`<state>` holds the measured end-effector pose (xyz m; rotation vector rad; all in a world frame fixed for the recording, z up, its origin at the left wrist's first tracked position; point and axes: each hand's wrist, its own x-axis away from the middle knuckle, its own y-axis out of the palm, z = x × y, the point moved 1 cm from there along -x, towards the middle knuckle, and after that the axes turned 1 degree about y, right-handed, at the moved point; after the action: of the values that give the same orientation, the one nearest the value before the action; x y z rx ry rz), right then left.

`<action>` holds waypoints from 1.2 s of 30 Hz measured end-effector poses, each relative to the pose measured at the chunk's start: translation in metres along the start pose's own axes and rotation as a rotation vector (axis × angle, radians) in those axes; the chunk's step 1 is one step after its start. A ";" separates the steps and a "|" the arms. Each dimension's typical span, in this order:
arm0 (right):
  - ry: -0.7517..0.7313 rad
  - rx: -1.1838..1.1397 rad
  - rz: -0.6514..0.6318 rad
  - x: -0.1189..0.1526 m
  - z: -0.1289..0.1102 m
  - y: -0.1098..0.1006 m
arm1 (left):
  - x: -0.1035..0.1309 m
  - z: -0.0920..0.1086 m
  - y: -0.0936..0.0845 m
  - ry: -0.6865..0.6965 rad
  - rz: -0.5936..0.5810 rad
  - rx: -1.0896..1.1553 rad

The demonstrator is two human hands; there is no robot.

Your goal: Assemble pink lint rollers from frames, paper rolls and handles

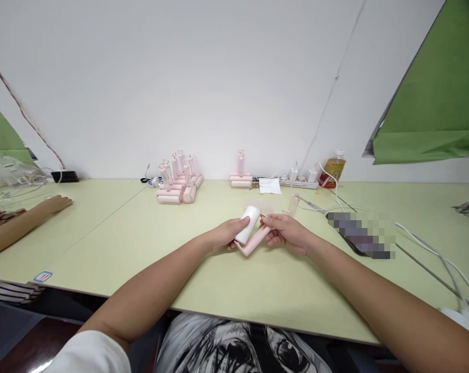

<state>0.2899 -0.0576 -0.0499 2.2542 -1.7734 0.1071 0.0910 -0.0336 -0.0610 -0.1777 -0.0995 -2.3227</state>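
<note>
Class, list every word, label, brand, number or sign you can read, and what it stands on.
"11" on the blue-bordered sticker at the table's near edge.
Bottle label: too small and blurred to read.
Plastic bag marks: too small to read.
Phone: pixelated, unreadable.
White roller: no text visible.

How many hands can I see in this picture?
3. The wearer's left hand holds a white roll; the right hand holds the pink frame beside it. Another person's hand is at the far left; any others would be out of view.
</note>
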 end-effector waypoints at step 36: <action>-0.067 0.243 -0.300 0.005 0.004 0.000 | 0.025 0.030 -0.002 0.311 0.039 -1.012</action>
<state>0.2906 -0.0635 -0.0530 2.6991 -1.4989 0.1989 0.0759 -0.0465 -0.0278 -0.3027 1.2244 -2.1250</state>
